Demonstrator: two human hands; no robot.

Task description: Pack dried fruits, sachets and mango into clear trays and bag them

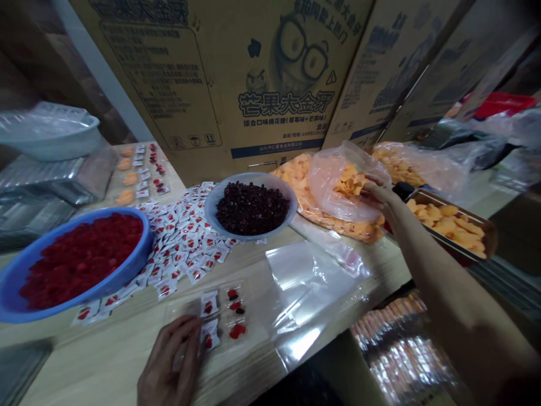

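My left hand rests at the near edge of the table, its fingers curled over the left part of a clear plastic tray. In the tray lie two small printed white sachets and, to their right, red candies with dark pieces beside some of them. My right hand reaches into the mouth of a clear plastic bag, bent fingers at the orange candies; its fingertips are partly hidden. Flat clear bags lie between the hands.
A blue basin of red candies stands left, beside a spread of sachets. A bowl of dark candies is mid-table. Filled trays lie behind. Orange candies fill a box at right. Large cartons stand at the back.
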